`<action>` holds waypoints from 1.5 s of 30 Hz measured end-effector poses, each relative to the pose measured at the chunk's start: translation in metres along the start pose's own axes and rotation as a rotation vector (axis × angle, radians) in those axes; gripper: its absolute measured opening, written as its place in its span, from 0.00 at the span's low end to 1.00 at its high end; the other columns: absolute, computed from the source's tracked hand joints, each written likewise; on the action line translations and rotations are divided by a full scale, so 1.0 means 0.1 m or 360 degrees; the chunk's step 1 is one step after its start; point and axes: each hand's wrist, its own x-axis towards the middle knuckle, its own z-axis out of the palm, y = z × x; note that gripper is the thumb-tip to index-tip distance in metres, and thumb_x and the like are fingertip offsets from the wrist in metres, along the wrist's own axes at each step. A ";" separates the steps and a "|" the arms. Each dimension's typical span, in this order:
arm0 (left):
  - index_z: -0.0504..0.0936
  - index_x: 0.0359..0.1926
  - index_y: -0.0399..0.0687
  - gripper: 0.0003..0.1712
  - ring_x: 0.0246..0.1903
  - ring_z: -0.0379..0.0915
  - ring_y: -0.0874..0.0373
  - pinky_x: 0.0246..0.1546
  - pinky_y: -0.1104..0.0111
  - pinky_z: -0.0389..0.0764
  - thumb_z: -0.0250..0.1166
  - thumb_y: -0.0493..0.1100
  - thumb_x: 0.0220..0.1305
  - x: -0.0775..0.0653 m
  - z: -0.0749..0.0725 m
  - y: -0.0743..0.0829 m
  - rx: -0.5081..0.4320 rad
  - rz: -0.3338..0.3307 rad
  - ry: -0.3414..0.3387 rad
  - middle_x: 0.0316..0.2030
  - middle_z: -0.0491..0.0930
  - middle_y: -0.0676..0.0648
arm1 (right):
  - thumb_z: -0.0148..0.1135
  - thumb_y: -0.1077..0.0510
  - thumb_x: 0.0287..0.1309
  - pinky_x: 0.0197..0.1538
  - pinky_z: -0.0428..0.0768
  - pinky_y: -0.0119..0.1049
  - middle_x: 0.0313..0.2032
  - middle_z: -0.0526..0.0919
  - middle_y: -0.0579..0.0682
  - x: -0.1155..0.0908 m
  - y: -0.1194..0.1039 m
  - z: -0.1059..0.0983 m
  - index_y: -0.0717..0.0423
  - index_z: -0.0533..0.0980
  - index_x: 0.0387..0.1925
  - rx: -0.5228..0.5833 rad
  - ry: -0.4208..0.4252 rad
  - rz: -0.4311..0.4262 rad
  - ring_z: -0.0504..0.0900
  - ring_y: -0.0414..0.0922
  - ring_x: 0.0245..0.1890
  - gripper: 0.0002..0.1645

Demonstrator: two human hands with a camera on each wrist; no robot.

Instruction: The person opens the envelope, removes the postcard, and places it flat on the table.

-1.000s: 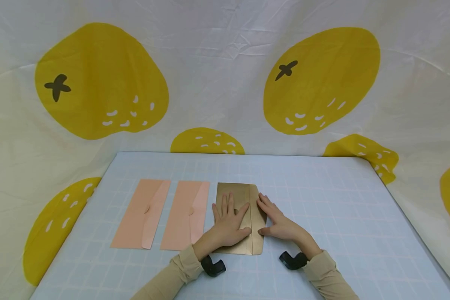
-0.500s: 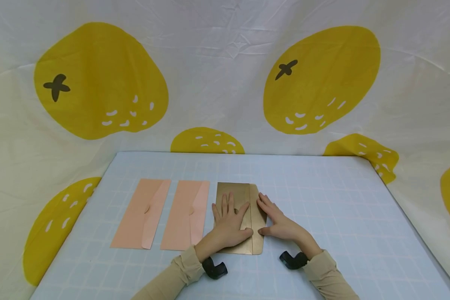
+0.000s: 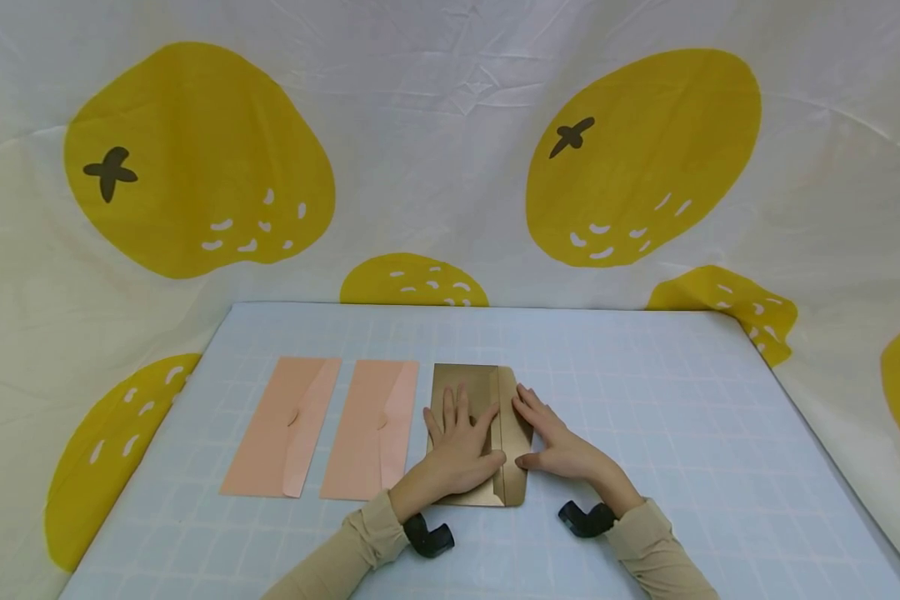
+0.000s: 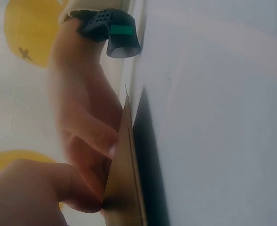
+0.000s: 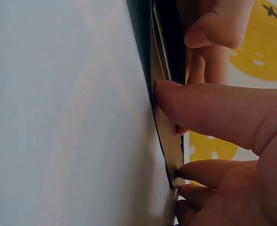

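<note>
A gold-brown envelope (image 3: 465, 379) lies on the table, its flap (image 3: 512, 487) unfolded to the right. My left hand (image 3: 453, 458) rests on the envelope's body with fingers spread, its thumb reaching across the flap crease. The right hand (image 3: 566, 454) touches the flap's outer edge with fingertips and thumb. In the right wrist view, my right thumb (image 5: 194, 101) presses at the flap edge, and the envelope's mouth shows a narrow gap. From the left wrist, the envelope (image 4: 122, 188) appears edge-on, slightly raised over a dark shadow, with the left thumb (image 4: 79, 193) on it.
Two pink envelopes (image 3: 258, 433) with flaps folded over lie side by side to the left. Black wrist devices (image 3: 429, 537) hang below each cuff. A light blue grid cloth covers the table (image 3: 682, 400); behind it hangs a white curtain (image 3: 427, 167) with yellow fruit shapes.
The left thumb has shifted slightly right across the crease. A strip along the envelope's crease now shows wider than before. The right hand stays in nearly the same place.
</note>
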 end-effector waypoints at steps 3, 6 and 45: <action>0.67 0.67 0.55 0.34 0.73 0.16 0.32 0.59 0.26 0.25 0.54 0.54 0.58 0.00 0.00 0.00 -0.0024 0.0013 0.0028 0.77 0.29 0.34 | 0.69 0.63 0.52 0.70 0.36 0.66 0.78 0.37 0.58 0.00 0.00 0.00 0.65 0.49 0.76 0.0002 0.0005 -0.0003 0.32 0.59 0.76 0.55; 0.69 0.57 0.55 0.26 0.73 0.17 0.31 0.59 0.26 0.26 0.54 0.53 0.57 0.01 0.01 -0.01 -0.0050 0.0021 0.0054 0.77 0.31 0.34 | 0.69 0.64 0.51 0.69 0.37 0.68 0.78 0.37 0.59 0.01 0.00 0.00 0.63 0.52 0.76 0.0000 0.0005 -0.0025 0.32 0.60 0.76 0.54; 0.70 0.57 0.59 0.26 0.73 0.15 0.33 0.59 0.28 0.24 0.54 0.58 0.59 0.01 0.01 0.00 -0.0041 0.0032 0.0041 0.77 0.31 0.36 | 0.72 0.53 0.54 0.67 0.39 0.72 0.74 0.41 0.72 0.13 -0.11 0.17 0.56 0.57 0.75 -0.0377 0.0182 -0.0114 0.37 0.70 0.74 0.52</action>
